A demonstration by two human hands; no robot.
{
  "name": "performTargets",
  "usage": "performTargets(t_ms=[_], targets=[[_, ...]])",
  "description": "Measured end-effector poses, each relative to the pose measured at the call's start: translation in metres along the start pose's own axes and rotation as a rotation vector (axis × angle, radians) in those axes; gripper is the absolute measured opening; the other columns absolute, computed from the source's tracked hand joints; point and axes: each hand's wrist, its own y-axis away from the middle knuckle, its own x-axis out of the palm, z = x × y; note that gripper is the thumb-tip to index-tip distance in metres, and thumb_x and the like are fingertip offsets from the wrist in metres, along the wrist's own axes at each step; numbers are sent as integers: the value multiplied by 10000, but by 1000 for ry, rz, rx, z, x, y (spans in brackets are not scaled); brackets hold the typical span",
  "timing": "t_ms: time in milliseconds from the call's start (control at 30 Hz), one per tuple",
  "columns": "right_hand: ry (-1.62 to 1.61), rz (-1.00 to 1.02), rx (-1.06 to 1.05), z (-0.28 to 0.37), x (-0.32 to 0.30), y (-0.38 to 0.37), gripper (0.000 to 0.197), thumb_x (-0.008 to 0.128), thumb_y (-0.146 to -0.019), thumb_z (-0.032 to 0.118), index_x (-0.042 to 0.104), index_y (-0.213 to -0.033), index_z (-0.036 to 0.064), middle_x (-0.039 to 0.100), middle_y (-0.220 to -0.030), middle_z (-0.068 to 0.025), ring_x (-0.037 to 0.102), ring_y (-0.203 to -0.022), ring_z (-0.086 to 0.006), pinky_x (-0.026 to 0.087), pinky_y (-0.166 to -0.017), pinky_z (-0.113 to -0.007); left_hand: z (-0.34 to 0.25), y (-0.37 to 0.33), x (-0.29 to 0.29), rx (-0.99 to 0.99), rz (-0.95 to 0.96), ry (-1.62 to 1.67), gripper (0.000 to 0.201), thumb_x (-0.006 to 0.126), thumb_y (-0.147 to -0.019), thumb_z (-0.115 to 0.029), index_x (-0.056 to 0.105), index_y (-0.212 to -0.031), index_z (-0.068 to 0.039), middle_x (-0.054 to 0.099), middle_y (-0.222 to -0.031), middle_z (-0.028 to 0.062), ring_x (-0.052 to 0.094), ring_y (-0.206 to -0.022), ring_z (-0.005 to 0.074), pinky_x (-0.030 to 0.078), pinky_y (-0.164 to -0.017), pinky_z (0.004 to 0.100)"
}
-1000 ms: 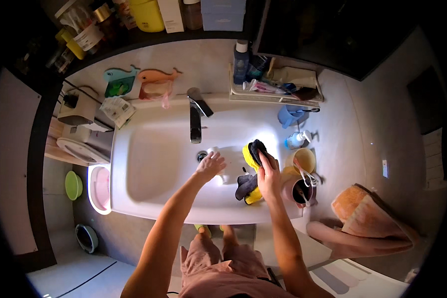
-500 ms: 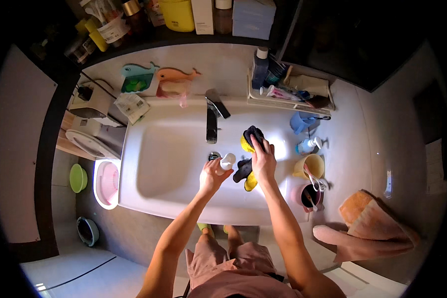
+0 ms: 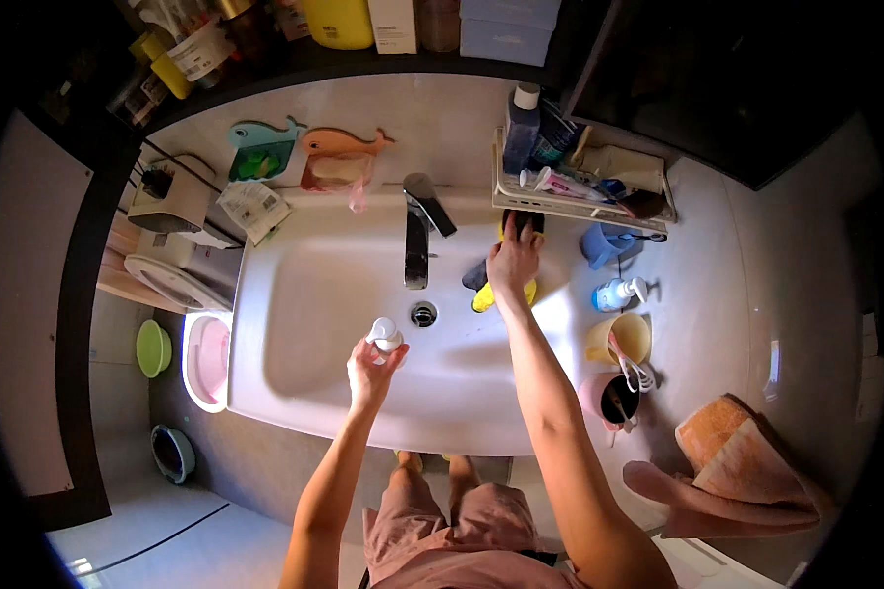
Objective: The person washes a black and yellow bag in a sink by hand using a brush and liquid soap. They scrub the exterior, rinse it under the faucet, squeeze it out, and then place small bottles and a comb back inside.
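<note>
My left hand point(image 3: 371, 371) is wrapped round a small white pump bottle point(image 3: 385, 332), upright over the sink's front middle. At the back right of the sink, my right hand point(image 3: 514, 263) reaches forward. Its fingers press on a soft black-and-yellow cloth piece point(image 3: 531, 222) beneath the edge of the rack; the hand hides part of it. A second black-and-yellow cloth piece point(image 3: 482, 297), maybe the other of a pair, lies in the white sink point(image 3: 309, 324) beside my right wrist. Between my hands stand the chrome faucet point(image 3: 417, 250) and the drain point(image 3: 423, 314).
A white rack point(image 3: 584, 201) with bottles and tubes stands at the back right. Down the right side come a blue cup point(image 3: 604, 243), a pump bottle point(image 3: 614, 294), a yellow cup point(image 3: 631, 339) and a pink mug point(image 3: 599, 395). A towel point(image 3: 737, 471) hangs farther right.
My right hand has moved away toward the rack with one black-and-yellow cloth piece. My left hand has drawn back leftward and nearer with the pump bottle, uncovering the drain.
</note>
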Motion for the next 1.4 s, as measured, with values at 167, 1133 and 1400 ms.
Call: performTargets(t_ms=[167,1133,1400], targets=[[-196,-10,-263,29,16,19,506,586,-772,110,561,-1277,133,562,-1261,-153,515,-1121,-421,466,-887,-498,-37,4,18,83,-138,-312,400,811,-722,-288,668,-997,-35,664,-942,95,590,-851,271,492,-778,382],[-315,115,-17,-53,-95,155,538,631,-706,31,614,-1223,177,574,-1239,-77,538,-954,-340,512,-821,-408,-113,-162,190,118,-177,240,522,648,-860,-148,395,-1287,14,465,-1267,287,493,-1148,440,438,-909,440],[23,296,-31,-62,-88,172,454,669,-788,265,600,-1236,231,474,-1366,-129,464,-1190,-388,313,-985,-605,-103,-55,156,448,109,-8,542,575,-846,-33,403,-1358,12,544,-1210,227,642,-888,317,518,-810,387]])
